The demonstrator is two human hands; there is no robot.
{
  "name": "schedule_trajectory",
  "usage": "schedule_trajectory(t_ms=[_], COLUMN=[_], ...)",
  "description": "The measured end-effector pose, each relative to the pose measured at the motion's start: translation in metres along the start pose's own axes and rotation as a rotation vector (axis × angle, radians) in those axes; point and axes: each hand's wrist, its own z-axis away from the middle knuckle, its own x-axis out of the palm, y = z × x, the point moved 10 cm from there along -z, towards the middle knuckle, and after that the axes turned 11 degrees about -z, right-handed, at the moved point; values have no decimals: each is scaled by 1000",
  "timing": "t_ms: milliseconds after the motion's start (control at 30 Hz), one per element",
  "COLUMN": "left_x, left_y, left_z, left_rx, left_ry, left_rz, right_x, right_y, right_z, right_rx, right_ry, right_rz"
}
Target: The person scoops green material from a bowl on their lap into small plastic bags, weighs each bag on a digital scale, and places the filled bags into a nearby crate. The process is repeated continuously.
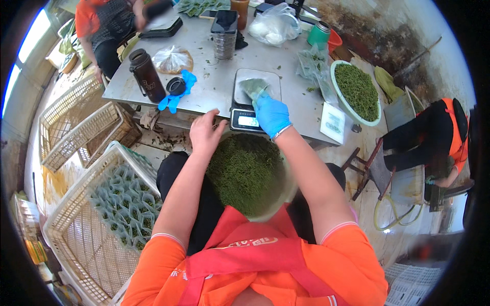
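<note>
My right hand [272, 115], in a blue glove, grips a small clear bag [253, 87] with green contents over the plate of a digital scale [271, 81]. The scale stands at the table's near edge, its lit display facing me. My left hand [206, 130] is bare and holds nothing; its fingers are apart, beside the left end of the display. Below both hands, between my knees, stands a wide tub [289, 186] heaped with small green grains or berries [245, 171]. How full the bag is, I cannot tell.
A crate [66, 239] at lower left holds many filled bags [125, 204]. On the metal table [204, 84] are a dark bottle [147, 75], a blue glove [173, 102], empty bags [312, 66] and a basin [377, 118] of green grains. Two other people work at upper left and right.
</note>
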Motion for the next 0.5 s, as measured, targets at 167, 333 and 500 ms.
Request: schedule_trajectory(t_ms=[167,333,500], left_x=[7,15,21], left_y=[-8,-13,-18], left_z=[-1,9,13], left_rx=[-46,-128,-138], left_ry=[-136,-171,-213], left_rz=[-271,-192,-186], right_x=[-2,51,50], right_y=[-92,-81,-89], right_z=[25,12,12], right_rx=[-259,-192,-92], right_ry=[-35,-100,-324], right_rz=[-117,-151,-113])
